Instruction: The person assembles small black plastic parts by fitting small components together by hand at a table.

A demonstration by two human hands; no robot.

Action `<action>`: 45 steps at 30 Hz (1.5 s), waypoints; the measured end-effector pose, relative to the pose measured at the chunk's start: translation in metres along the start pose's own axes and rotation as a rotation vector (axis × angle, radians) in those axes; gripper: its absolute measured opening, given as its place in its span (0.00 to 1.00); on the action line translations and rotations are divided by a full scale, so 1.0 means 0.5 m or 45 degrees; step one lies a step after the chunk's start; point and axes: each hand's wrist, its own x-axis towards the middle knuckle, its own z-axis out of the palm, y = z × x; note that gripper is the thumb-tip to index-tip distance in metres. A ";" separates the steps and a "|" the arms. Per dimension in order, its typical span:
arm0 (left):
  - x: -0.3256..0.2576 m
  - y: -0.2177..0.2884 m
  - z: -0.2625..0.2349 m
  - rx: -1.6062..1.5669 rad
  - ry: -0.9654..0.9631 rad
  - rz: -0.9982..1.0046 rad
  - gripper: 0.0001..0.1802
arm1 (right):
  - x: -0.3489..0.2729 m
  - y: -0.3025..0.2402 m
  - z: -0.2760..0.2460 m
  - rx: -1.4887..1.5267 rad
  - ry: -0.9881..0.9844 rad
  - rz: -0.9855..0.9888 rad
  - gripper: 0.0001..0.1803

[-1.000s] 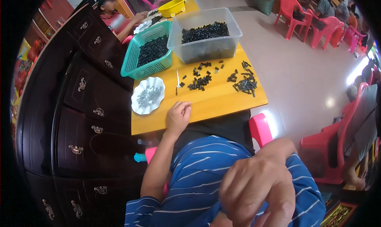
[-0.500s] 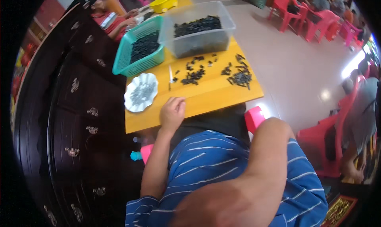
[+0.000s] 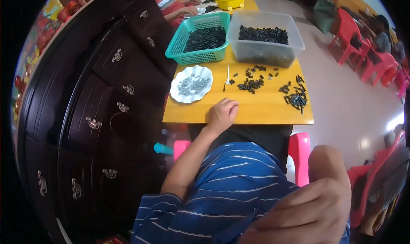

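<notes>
My left hand [image 3: 223, 114] rests on the near edge of the yellow table, its fingers curled in; whatever they may hold is hidden. Close to the camera, my right hand [image 3: 303, 205] is raised over my chest with bent fingers held together, their tips out of sight. Beyond my left hand are a thin white tool [image 3: 228, 74] and a loose pile of small black pieces [image 3: 252, 85]. A white scalloped dish [image 3: 174, 88] of small silvery pieces stands left of them. Another pile of longer black pieces [image 3: 297, 100] lies at the table's right.
A green basket [image 3: 205, 56] and a clear plastic bin [image 3: 265, 52], both with black pieces, stand farther back. Behind them are a yellow tub [image 3: 229, 1] and a person's hands [image 3: 193, 6]. Dark drawers [image 3: 102, 90] line the left; pink chairs [image 3: 341, 35] stand right.
The view has turned, so the table sits farther right. My right hand shows lower right and more sharply now. My left hand still rests at the table edge; the piles look the same.
</notes>
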 end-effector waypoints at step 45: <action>0.008 0.009 -0.006 0.010 0.038 0.047 0.06 | -0.474 0.599 0.203 -0.872 0.019 1.363 0.12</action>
